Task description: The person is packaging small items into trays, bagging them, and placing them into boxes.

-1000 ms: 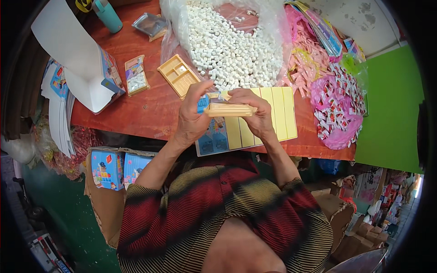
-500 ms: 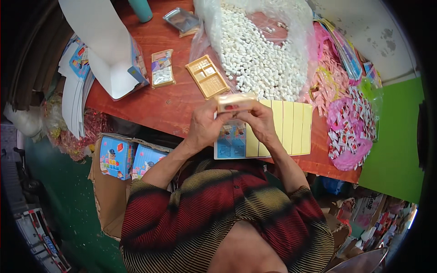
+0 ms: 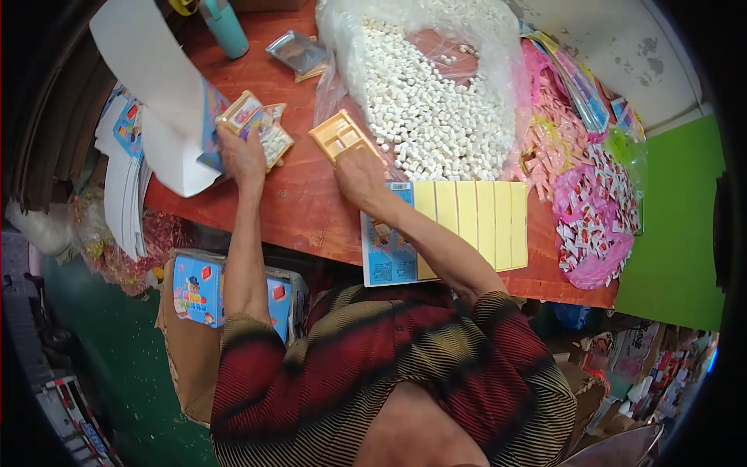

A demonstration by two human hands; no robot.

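My left hand (image 3: pixel 246 162) is closed on a small filled plastic tray (image 3: pixel 243 111) with a colourful printed piece in it. It holds this over a second filled tray (image 3: pixel 276 145) of white pieces on the table, beside the standing white-lined box (image 3: pixel 180 144). My right hand (image 3: pixel 362 177) is closed over the near end of a beige compartment tray (image 3: pixel 339 134), its fingertips partly hidden. Under my right forearm lies a sheet of yellow strips (image 3: pixel 475 222) with a blue printed panel (image 3: pixel 391 249) at its left end.
A clear bag of white cubes (image 3: pixel 436 124) spreads at the back. Pink bags of small packets (image 3: pixel 595 226) sit at the right. A teal bottle (image 3: pixel 226 29) and a clear-lidded tray (image 3: pixel 296 51) stand at the far left. Below the table edge, a carton holds blue boxes (image 3: pixel 196 288).
My hands have parted. The left carried the filled tray leftward to beside the standing box; the right moved left from that tray onto the beige compartment tray.
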